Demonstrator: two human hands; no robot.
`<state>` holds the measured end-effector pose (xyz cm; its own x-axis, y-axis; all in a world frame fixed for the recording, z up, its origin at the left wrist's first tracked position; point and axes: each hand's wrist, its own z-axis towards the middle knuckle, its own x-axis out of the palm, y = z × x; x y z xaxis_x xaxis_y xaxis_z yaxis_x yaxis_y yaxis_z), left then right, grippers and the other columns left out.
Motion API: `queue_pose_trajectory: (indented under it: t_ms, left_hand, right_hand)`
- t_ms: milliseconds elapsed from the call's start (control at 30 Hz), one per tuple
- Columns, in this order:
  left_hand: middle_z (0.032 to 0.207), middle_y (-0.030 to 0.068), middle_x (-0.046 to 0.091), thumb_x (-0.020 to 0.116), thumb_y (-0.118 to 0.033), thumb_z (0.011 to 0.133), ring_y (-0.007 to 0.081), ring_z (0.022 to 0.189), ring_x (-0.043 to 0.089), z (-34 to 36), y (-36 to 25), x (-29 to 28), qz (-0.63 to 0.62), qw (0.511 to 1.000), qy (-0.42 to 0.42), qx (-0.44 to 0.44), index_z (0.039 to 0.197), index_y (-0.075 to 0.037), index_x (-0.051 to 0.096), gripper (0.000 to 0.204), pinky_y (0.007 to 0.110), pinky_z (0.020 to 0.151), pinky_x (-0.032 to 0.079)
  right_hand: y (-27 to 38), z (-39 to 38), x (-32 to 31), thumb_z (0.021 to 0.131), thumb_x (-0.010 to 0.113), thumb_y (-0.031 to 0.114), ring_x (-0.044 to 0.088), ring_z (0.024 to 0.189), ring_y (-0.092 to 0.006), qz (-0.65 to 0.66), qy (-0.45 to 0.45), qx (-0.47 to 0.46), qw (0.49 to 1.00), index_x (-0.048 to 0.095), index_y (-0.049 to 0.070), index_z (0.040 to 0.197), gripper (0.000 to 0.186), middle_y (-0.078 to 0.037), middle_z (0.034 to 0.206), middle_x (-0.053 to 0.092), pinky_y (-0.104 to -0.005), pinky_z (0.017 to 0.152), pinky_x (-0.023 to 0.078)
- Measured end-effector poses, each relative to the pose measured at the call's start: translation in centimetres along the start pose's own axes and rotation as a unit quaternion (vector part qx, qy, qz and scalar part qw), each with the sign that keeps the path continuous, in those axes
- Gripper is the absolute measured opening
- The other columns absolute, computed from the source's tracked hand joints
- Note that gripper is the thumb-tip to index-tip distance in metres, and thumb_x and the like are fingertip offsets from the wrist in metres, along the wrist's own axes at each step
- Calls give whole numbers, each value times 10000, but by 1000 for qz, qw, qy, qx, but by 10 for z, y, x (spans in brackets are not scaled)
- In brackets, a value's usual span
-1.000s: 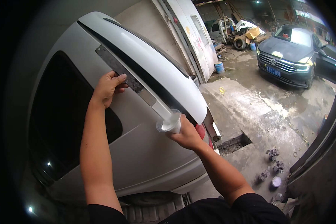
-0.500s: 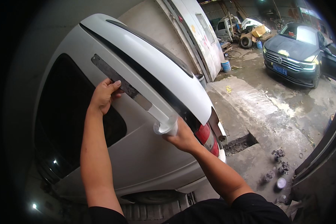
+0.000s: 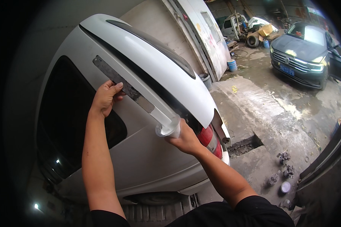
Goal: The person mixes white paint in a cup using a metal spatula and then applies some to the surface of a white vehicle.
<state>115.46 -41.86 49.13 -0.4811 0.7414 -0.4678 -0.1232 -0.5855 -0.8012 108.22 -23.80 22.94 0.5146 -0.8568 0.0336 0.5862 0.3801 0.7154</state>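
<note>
A long, flat, dark-stained metal strip (image 3: 128, 90), like a steel mixing ruler, slants down to the right. My left hand (image 3: 107, 97) pinches it near its middle between thumb and fingers. The strip's cleaner lower end points toward a translucent plastic cup (image 3: 169, 128); whether they touch I cannot tell. Wrapped round that cup is my right hand (image 3: 186, 139), which tilts its mouth to the left. White shows inside the cup, but its contents are hard to make out. Both hands are in front of the side and rear corner of a white van (image 3: 155, 151).
The van's rear door (image 3: 170, 83) stands slightly off the body, above a red tail light (image 3: 206, 137). At right, a floor pit (image 3: 246, 145) lies near several dirty cups and a white-filled cup (image 3: 285, 187). A dark car (image 3: 301, 53) is parked farther back, with blue buckets (image 3: 232, 65) nearby.
The background has shifted slightly to the right. Both hands keep their grip on the metal strip and the cup, with almost no visible movement.
</note>
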Motion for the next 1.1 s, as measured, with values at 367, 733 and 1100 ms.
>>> queue_pose_trajectory:
  t_ms: [367, 733, 1100]
  left_hand:
    - [864, 10, 670, 660, -196, 916, 100, 766, 630, -12, -5, 9, 31, 999, -25, -9, 960, -80, 600, 138, 219, 659, 483]
    - [813, 19, 654, 662, -174, 909, 101, 736, 610, -45, 3, 25, 35, 999, -37, -7, 968, -51, 569, 166, 228, 654, 488]
    - [858, 32, 647, 665, -130, 909, 96, 719, 614, -78, 41, 66, 9, 998, -63, 8, 982, -33, 562, 159, 231, 651, 497]
  right_hand:
    - [-5, 3, -5, 733, 778, 214, 530, 1173, -367, 14, 37, -14, 999, 433, 36, 1324, 707, -203, 1235, 537, -401, 984, 421]
    - [-3, -9, -3, 733, 780, 218, 538, 1154, -376, 45, 82, -6, 996, 419, 46, 1326, 715, -199, 1217, 538, -408, 958, 435]
    - [-31, -48, 0, 728, 767, 175, 531, 1155, -379, 2, 39, 24, 999, 438, 46, 1315, 684, -202, 1218, 542, -411, 974, 429]
